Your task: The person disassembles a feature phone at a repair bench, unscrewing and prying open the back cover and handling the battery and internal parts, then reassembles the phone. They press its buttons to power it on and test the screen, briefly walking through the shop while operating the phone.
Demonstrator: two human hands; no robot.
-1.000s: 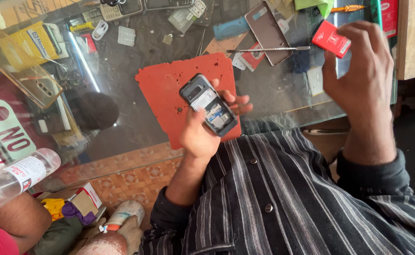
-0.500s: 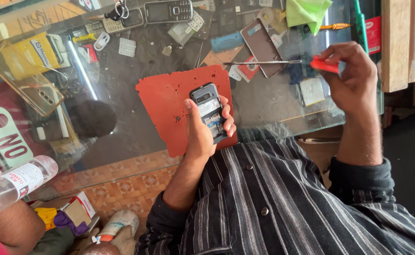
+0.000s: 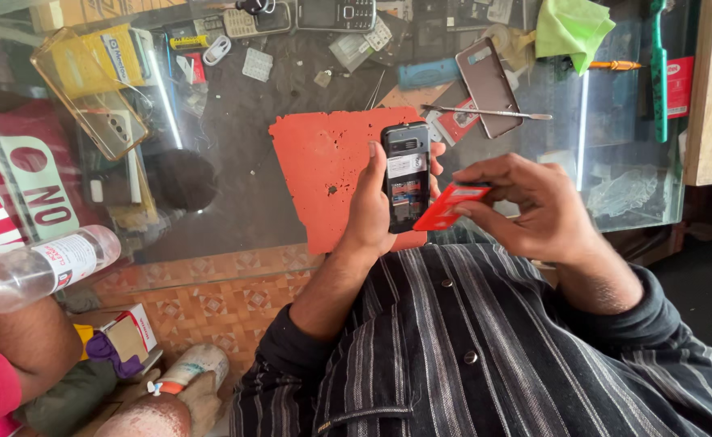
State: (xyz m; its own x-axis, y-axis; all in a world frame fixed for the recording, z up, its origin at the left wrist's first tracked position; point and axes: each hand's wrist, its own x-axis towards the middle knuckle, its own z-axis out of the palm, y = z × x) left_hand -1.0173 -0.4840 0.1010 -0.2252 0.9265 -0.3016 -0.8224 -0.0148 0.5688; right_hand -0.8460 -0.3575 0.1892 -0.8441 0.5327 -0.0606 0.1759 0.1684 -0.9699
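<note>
Closest to the camera is the person's striped shirt (image 3: 485, 348), with both arms reaching out from it. The left hand (image 3: 372, 210) is wrapped around a small black phone (image 3: 405, 174). The phone stands upright in that hand with its back open, so the parts inside show. The thumb lies along the phone's left side and the fingertips curl round its right side.

The right hand (image 3: 534, 210) is just beside it, on the right. It pinches a flat red card (image 3: 446, 206) between thumb and fingers. The card tilts, and its low corner touches the phone's lower right edge.

Under the phone lies a red mat (image 3: 323, 178) on the glass surface (image 3: 234, 218). The phone is held above the right part of the mat.

At the near left, another person's arm rests by a clear plastic bottle (image 3: 36, 267).

Farther away, on the surface, lies a thin metal tool (image 3: 497, 112) next to a brown phone cover (image 3: 485, 85). A green cloth (image 3: 573, 28) sits at the far edge, and a green toothbrush (image 3: 659, 73) lies to its right. A clear phone case (image 3: 89, 93) lies far to the left.
</note>
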